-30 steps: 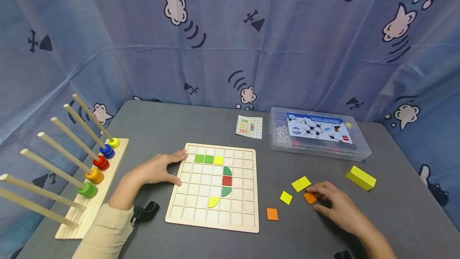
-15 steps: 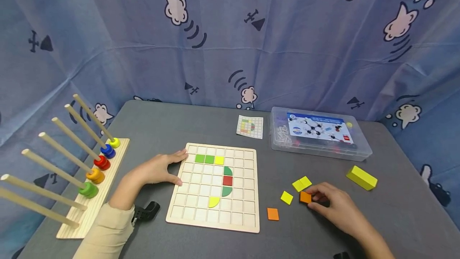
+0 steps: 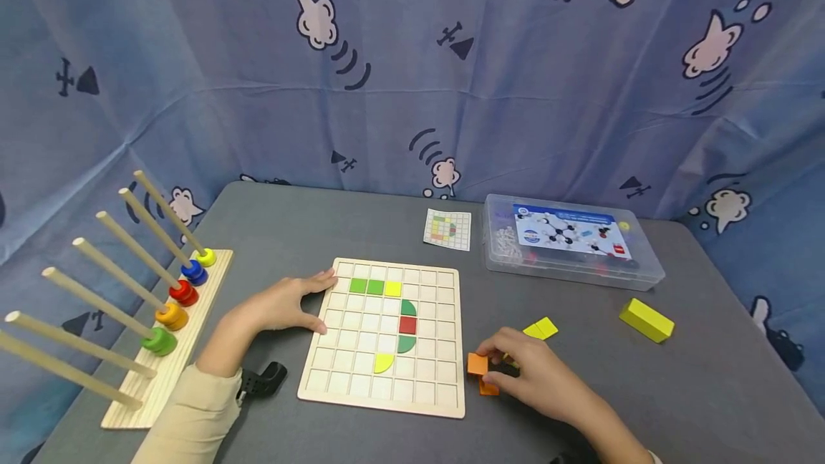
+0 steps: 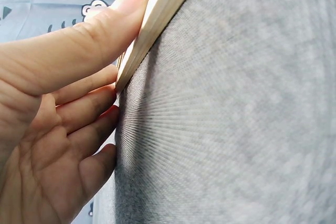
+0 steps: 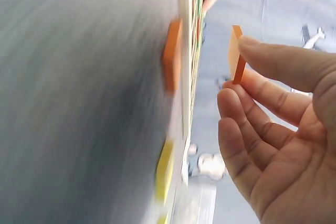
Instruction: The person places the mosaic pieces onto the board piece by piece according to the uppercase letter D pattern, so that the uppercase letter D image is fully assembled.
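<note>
My right hand (image 3: 538,377) pinches an orange square tile (image 3: 478,364) between thumb and fingertips, just right of the gridded wooden board (image 3: 425,392). In the right wrist view that tile (image 5: 236,59) is held clear of the table. Beneath it lies a second orange tile (image 3: 489,387), partly covered. Thumb and fingertips of my left hand (image 3: 277,304) touch the board's left edge; the left wrist view shows the thumb (image 4: 79,48) on the rim. Green squares, a yellow square, a red square (image 3: 407,325), green quarter-circles and a yellow quarter-circle (image 3: 383,362) sit in the grid.
Yellow tiles (image 3: 544,328) lie behind my right hand, one mostly hidden by it. Farther right is a yellow block (image 3: 647,321). A clear plastic box (image 3: 573,274) and a pattern card (image 3: 447,229) lie at the back. A wooden peg stand with coloured rings (image 3: 200,321) occupies the left.
My right hand has picked up the orange tile and carried it left, from near the yellow tiles to beside the board, over the other orange tile. The left hand stays in place.
</note>
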`<state>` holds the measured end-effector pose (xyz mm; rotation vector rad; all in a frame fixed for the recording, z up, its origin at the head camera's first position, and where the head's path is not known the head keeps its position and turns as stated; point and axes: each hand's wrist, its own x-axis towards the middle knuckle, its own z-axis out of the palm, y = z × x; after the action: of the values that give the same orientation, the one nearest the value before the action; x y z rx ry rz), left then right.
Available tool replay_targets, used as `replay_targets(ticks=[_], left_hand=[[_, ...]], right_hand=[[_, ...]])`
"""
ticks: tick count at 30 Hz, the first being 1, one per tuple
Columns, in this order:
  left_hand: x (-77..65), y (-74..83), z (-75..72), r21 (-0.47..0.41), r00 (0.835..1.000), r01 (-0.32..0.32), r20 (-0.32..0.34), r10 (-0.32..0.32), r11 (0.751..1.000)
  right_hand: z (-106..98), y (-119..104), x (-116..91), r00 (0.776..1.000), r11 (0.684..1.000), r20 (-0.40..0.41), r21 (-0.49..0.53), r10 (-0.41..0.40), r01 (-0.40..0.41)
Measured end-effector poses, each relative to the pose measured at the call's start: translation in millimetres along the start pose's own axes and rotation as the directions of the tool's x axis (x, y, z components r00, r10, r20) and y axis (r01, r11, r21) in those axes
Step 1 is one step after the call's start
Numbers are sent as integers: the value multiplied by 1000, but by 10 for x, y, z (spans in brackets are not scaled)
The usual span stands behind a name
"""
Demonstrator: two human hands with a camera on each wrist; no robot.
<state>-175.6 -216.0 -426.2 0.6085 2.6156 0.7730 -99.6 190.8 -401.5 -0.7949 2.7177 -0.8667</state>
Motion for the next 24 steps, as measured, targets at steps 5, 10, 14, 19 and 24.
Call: replay_targets(ticks=[5,10,14,19,24], left_hand=[[6,2,3,-10,1000,-10,0,10,1000],[7,-13,6,-17,1000,-9,-2,9,1000],[10,-21,2,-19,1000,-2,3,2,1000],[19,-24,1,-13,1000,0,5,0,1000],[16,-15,10,-19,1000,8,6,-8,1000]], right_hand=[[140,-223,178,998,998,25,8,-66,66],[300,-431,353,995,996,31,-4,-91,91],[431,-574,483,993,992,21,-20,-120,121],[568,-741,649,989,986,25,-79,-145,146],[661,-867,794,991,985,52,-117,-125,130]])
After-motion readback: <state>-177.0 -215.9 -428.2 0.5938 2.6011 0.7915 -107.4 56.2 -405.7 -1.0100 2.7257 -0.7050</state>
